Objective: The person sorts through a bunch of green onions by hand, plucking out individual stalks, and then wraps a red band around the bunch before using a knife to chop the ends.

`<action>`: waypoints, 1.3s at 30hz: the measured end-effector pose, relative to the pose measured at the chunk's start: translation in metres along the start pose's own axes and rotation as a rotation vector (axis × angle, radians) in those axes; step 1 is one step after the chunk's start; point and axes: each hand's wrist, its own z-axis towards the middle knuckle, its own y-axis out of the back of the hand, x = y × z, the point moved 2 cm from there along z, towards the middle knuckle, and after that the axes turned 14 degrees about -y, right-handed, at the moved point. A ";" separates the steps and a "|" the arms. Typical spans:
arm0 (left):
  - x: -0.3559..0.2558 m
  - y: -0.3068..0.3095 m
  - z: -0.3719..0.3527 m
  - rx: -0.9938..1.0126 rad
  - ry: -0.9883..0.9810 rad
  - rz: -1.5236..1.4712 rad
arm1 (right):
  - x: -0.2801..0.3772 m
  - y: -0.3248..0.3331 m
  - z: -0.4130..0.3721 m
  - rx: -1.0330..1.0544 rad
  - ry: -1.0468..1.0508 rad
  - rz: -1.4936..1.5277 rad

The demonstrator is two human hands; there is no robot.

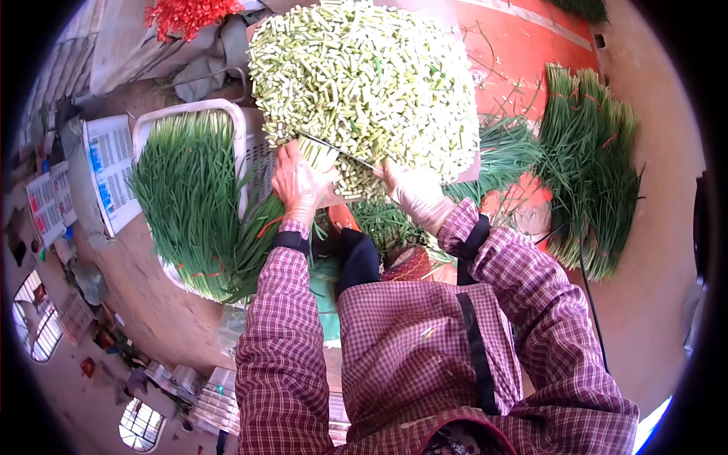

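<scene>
My left hand (298,180) is closed around a bunch of garlic chives (318,155), pale stem ends pointing forward. Green leaves trail back beside the left forearm, with a red tie among them. In my right hand (413,193) is a knife (337,149), its handle mostly hidden by the fingers. The thin dark blade lies across the stems, just ahead of the left fingers. Beyond both hands spreads a large heap of short cut stems (371,83) on a board, whose near edge shows below the heap.
To the left stands a white plastic basket (242,133) full of long chives (189,197). Several tied chive bundles (591,159) lie at right by a red surface (504,49). Loose greens (387,224) lie below the board. Red ties (189,15) sit at upper left.
</scene>
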 end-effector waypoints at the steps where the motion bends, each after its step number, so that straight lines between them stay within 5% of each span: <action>1: 0.005 -0.002 0.000 0.053 0.023 -0.035 | -0.001 0.001 0.002 -0.027 0.019 0.080; 7: 0.031 0.014 -0.006 0.072 0.031 -0.265 | 0.007 0.027 0.015 0.133 -0.008 0.039; 10: 0.055 0.029 -0.020 0.006 0.085 -0.828 | 0.008 0.019 0.012 0.076 -0.045 -0.093; 13: 0.054 0.088 -0.041 -0.083 0.219 -1.263 | -0.001 0.016 0.016 0.191 -0.153 0.177; 14: 0.061 0.099 -0.048 -0.101 0.221 -1.242 | -0.005 0.012 0.013 0.082 -0.072 0.263; 18: 0.072 0.132 -0.069 -0.390 0.192 -1.749 | -0.005 0.018 0.025 -0.055 0.017 -0.088; 20: 0.067 0.137 -0.072 -0.492 0.175 -1.849 | -0.015 0.012 0.035 0.070 -0.070 0.061; 22: 0.041 0.155 -0.066 -0.556 0.133 -1.892 | -0.010 0.026 0.042 0.076 -0.083 -0.115; 24: 0.014 0.173 -0.062 -0.598 0.187 -1.842 | 0.007 0.082 0.034 0.150 -0.168 -0.099; 26: 0.002 0.180 -0.061 -0.567 0.077 -1.862 | 0.015 0.127 0.025 -0.157 -0.048 0.170; 28: -0.011 0.186 -0.061 -0.587 0.088 -1.850 | 0.030 0.162 0.018 0.017 0.067 0.710; 29: -0.017 0.189 -0.061 -0.601 0.105 -1.837 | 0.036 0.167 0.016 0.150 0.216 0.777; 32: -0.018 0.174 -0.063 -0.666 0.192 -1.876 | 0.108 0.214 -0.036 0.840 0.227 0.764; 34: -0.033 0.187 -0.065 -0.676 0.197 -1.754 | 0.114 0.202 -0.045 0.990 0.131 0.881; 39: -0.046 0.195 -0.087 -0.541 0.111 -1.878 | 0.121 0.209 -0.062 0.775 0.030 0.963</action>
